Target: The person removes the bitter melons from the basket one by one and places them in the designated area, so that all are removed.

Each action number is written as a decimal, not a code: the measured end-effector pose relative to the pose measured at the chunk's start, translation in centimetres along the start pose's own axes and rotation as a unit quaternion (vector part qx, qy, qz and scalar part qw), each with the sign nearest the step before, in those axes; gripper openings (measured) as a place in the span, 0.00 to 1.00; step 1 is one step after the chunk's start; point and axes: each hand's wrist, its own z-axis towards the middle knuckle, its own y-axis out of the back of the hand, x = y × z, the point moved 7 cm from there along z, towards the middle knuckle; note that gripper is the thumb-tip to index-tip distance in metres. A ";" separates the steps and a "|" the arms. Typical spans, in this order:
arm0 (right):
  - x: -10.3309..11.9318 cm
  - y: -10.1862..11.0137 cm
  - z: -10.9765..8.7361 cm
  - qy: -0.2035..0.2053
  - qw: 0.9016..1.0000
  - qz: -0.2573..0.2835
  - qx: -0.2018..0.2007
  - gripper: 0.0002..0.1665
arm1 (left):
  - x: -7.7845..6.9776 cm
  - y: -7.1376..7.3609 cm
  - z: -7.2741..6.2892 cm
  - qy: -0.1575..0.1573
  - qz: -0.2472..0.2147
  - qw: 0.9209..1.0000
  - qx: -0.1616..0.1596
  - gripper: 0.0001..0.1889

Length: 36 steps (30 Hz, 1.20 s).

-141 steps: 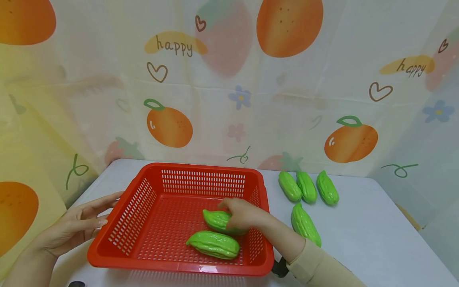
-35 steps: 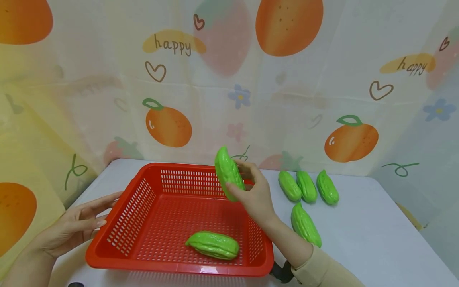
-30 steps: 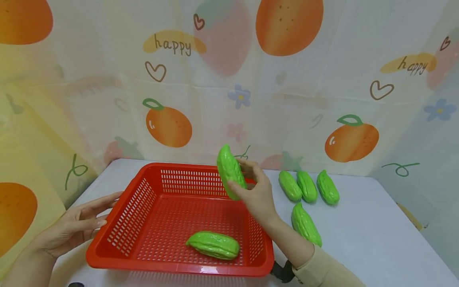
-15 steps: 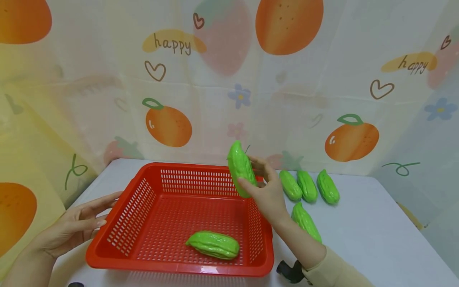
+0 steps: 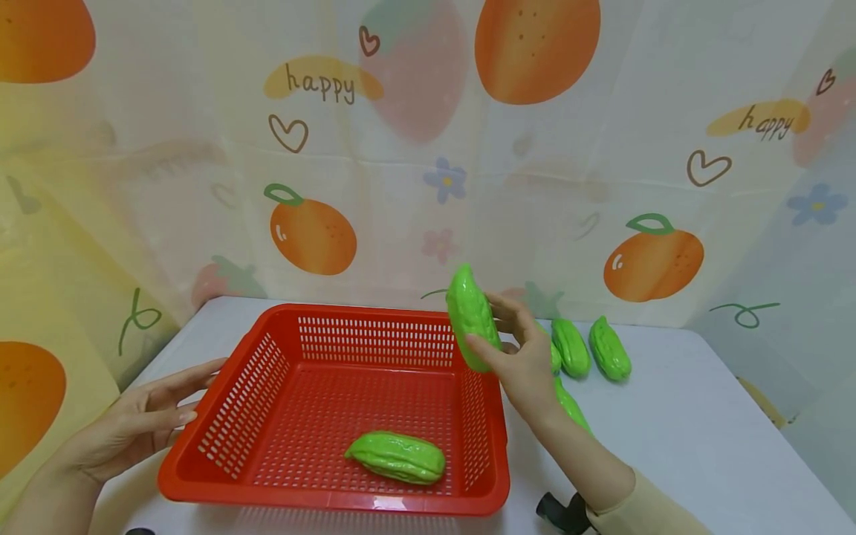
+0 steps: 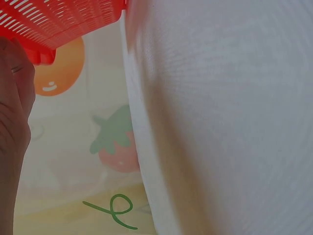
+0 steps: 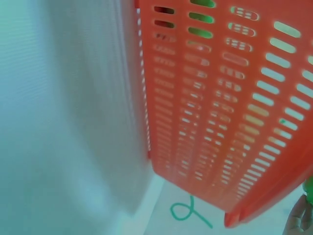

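Observation:
My right hand [image 5: 524,364] holds a glossy green bitter melon [image 5: 473,319] above the right rim of a red plastic basket [image 5: 321,501]. Thumb and fingers grip its lower part, and its pointed end is up. Another bitter melon [image 5: 397,457] lies on the basket floor, near the front right. At the left side, my left hand [image 5: 140,423] holds the basket's rim, thumb on the edge and fingers partly hidden behind it. In the left wrist view that hand [image 6: 13,103] meets the basket [image 6: 93,22]. Only fingers and a bit of green show at the right wrist view's edge.
On the white table [image 5: 709,446], right of the basket, lie more bitter melons [image 5: 610,349], some partly hidden by my right hand and arm. A black object [image 5: 565,513] is beside my right sleeve. A fruit-printed cloth [image 5: 401,223] hangs behind.
My right hand has lifted one bitter melon from the basket floor, then carried it rightward to over the right rim. My left hand and the basket have stayed put.

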 end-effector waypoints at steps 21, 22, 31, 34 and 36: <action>-1.2 3.8 -1.0 -0.059 0.997 -0.044 -0.032 0.33 | 0.0 -0.2 0.2 -0.003 0.005 1.000 -0.003 0.35; -1.3 4.0 -1.0 -0.059 0.997 -0.045 -0.033 0.33 | 0.0 -0.2 0.2 -0.003 0.008 1.000 -0.006 0.35; -1.5 5.5 -1.2 -0.058 0.995 -0.068 -0.038 0.33 | 0.1 0.0 0.0 0.005 -0.006 1.000 -0.001 0.36; -1.5 6.0 -1.3 -0.063 0.994 -0.074 -0.040 0.33 | 0.1 -0.1 0.0 0.010 -0.011 1.000 0.005 0.36; -1.5 6.3 -1.4 -0.067 0.994 -0.080 -0.041 0.33 | 0.0 -0.2 0.1 0.012 -0.018 1.000 0.013 0.36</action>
